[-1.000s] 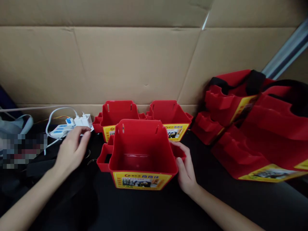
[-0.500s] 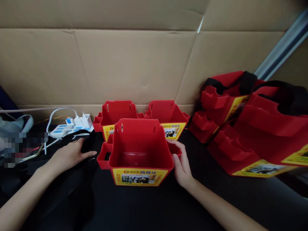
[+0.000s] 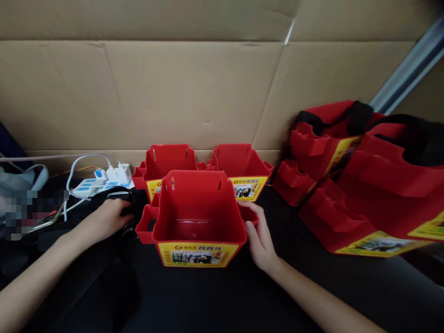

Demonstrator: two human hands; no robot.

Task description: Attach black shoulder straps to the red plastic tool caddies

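A red plastic tool box (image 3: 201, 208) with side pockets and a yellow label stands upright on the black tabletop (image 3: 215, 300). My right hand (image 3: 259, 238) grips its right side pocket, fingers behind and thumb in front. To the left, my left hand (image 3: 110, 219) is closed on a black strap (image 3: 120, 193) among dark webbing; a small metal ring shows beneath its fingers. Two more red boxes, a left one (image 3: 169, 159) and a right one (image 3: 233, 159), stand just behind the front box. Slots show in their raised back walls.
Stacked red boxes (image 3: 378, 185) with black straps stand at the right. A white power strip (image 3: 93, 186) with plugs and cables lies at the back left, near a phone (image 3: 46, 221) and a plastic bag (image 3: 17, 185). A cardboard wall (image 3: 194, 92) closes off the back.
My left hand's fingers have closed around the black strap, lifting it slightly. The front box, with my right hand on it, has shifted a little to the left.
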